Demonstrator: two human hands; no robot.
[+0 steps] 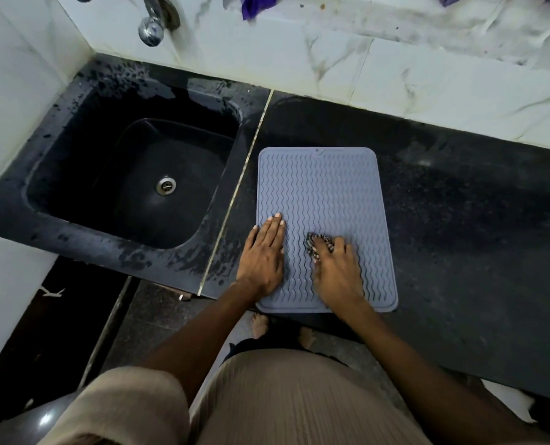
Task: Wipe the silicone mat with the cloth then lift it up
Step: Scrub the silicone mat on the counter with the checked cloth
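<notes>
- My right hand (pixel 334 268) sits on the near half of the mat with its fingers curled over a small bunched cloth (pixel 319 248), pressing it down; only a patterned edge of the cloth shows past my fingertips.
- My left hand (pixel 262 255) lies flat, fingers straight and together, holding nothing, pressing on the mat's near left edge just beside the right one.
- The black countertop (pixel 460 220) carries everything; it looks speckled and dusty to the right, so I judge the wipe should stay on the mat and not drag grit back on.
- The black sink (pixel 74 175), wet around its rim, lies to the left, apart from the mat across a pale joint line.
- The grey silicone mat (pixel 325 187) lies flat on the counter, its near edge at the counter's front lip, wavy ribs running away from me.
- How I'd do this step well: keep the left palm as an anchor so the mat can't creep, and stroke the cloth along the ribs, not across, working from near to far. The far half looks uncovered by either hand, so I judge the wiping not finished and the lift not yet due.
- The sink drain (pixel 165 185) shines at the basin's middle.
</notes>
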